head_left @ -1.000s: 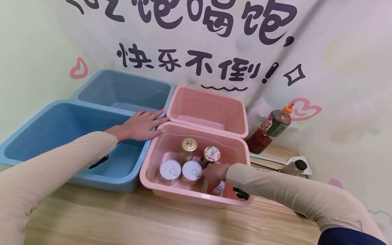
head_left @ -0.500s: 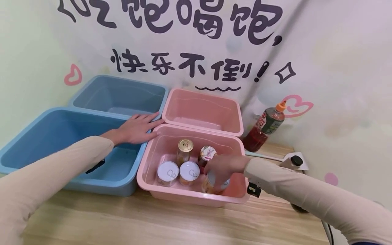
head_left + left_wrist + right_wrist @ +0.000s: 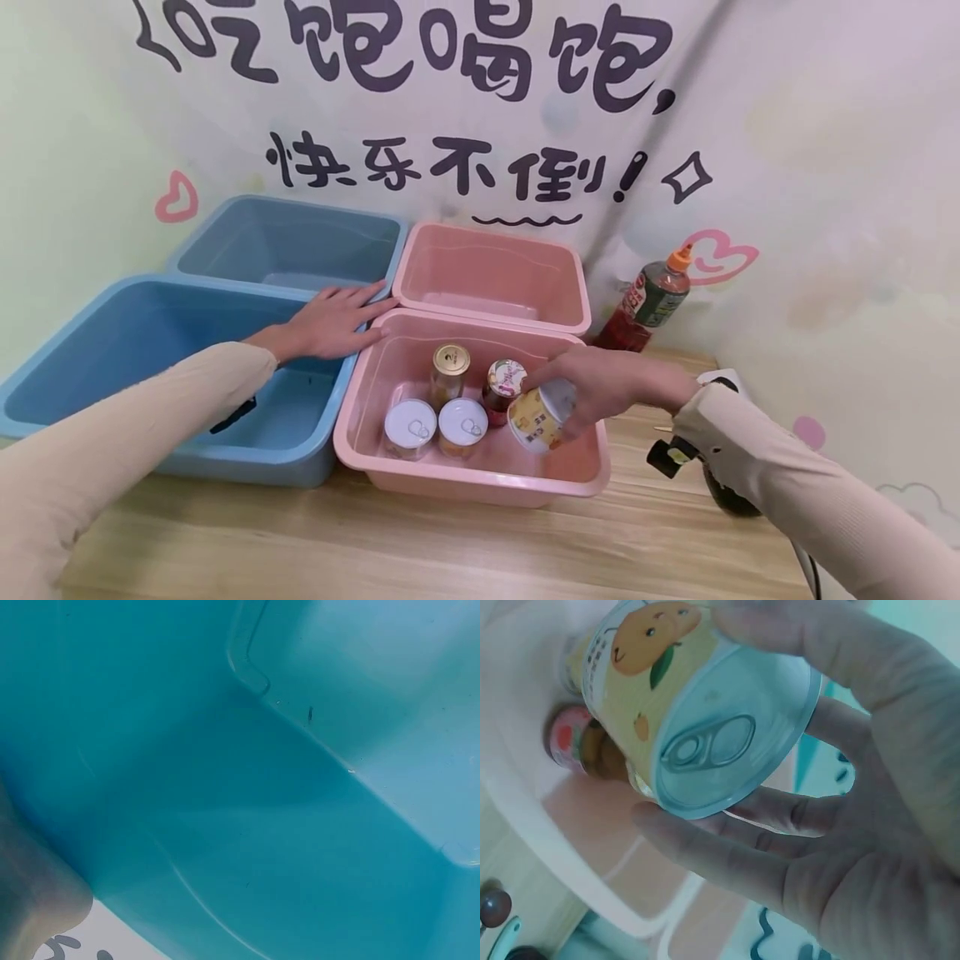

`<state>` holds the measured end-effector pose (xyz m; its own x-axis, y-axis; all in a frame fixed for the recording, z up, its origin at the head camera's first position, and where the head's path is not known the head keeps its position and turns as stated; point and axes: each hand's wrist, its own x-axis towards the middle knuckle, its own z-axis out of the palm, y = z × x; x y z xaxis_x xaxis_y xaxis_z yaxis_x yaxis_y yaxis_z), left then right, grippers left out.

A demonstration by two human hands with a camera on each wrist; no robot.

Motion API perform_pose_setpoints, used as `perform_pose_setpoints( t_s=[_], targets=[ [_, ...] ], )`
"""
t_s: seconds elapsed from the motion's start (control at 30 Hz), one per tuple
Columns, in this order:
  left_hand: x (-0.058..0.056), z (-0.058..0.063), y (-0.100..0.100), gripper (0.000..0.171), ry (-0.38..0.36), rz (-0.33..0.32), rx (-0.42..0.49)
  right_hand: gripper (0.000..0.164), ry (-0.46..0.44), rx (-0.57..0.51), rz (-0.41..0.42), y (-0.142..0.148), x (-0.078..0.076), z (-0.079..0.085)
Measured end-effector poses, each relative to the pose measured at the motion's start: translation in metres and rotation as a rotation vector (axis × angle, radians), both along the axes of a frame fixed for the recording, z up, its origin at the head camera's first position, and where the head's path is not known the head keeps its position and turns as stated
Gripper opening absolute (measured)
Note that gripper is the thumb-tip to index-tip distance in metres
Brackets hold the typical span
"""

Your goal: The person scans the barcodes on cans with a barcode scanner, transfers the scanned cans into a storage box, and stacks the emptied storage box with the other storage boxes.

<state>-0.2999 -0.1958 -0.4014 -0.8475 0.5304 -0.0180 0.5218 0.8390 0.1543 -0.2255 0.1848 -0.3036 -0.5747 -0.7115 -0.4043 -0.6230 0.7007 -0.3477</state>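
Note:
My right hand (image 3: 596,383) grips a tin can (image 3: 536,423) with a yellow label, tilted, over the right part of the front pink bin (image 3: 465,483). In the right wrist view thumb and fingers wrap the can's pull-tab lid end (image 3: 735,739); cartoon oranges decorate its label. Inside that bin stand two cans with white pull-tab lids, the left can (image 3: 410,425) and the right can (image 3: 462,423). Behind them are a gold-lidded can (image 3: 450,367) and a small container with a patterned lid (image 3: 506,379). My left hand (image 3: 330,325) rests, fingers spread, on the bins' adjoining rims.
A rear pink bin (image 3: 487,237), a front blue bin (image 3: 187,462) and a rear blue bin (image 3: 322,208) adjoin the front pink one. On the right stands a sauce bottle (image 3: 652,300) with an orange cap. Wooden tabletop (image 3: 412,542) extends in front.
My right hand has lifted the yellow-labelled can from the bin's front right area, moving up and right and tilting it. The left hand stays on the rims; the head view shifts slightly.

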Motion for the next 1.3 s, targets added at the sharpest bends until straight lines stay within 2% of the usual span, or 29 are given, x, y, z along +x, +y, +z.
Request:
perform_pose_setpoints(
  t_s=[0.23,0.37,0.5,0.73,0.97,1.17,1.3],
  targets=[
    [0.002,0.001,0.001,0.063,-0.003,0.008,0.007,0.063,0.057,-0.086,-0.085,0.029,0.005,0.016],
    [0.003,0.0,0.001,0.062,0.009,0.005,0.002,0.062,0.15,-0.097,-0.108,0.046,0.009,0.019],
    [0.001,-0.002,0.001,0.062,0.02,-0.002,0.009,0.062,0.229,-0.083,-0.166,0.064,0.012,0.017],
    [0.002,-0.004,0.0,0.063,0.024,0.003,0.024,0.061,0.228,-0.131,-0.283,0.101,0.019,0.015],
    [0.005,-0.001,0.002,0.063,0.012,0.01,0.017,0.064,0.268,-0.149,-0.386,0.145,0.029,-0.002],
    [0.005,0.002,0.002,0.063,0.013,0.005,0.012,0.065,0.324,-0.176,-0.408,0.178,0.043,-0.022],
    [0.005,0.001,0.003,0.063,0.006,0.001,0.013,0.065,0.321,-0.105,-0.471,0.197,0.054,-0.034]
  ],
)
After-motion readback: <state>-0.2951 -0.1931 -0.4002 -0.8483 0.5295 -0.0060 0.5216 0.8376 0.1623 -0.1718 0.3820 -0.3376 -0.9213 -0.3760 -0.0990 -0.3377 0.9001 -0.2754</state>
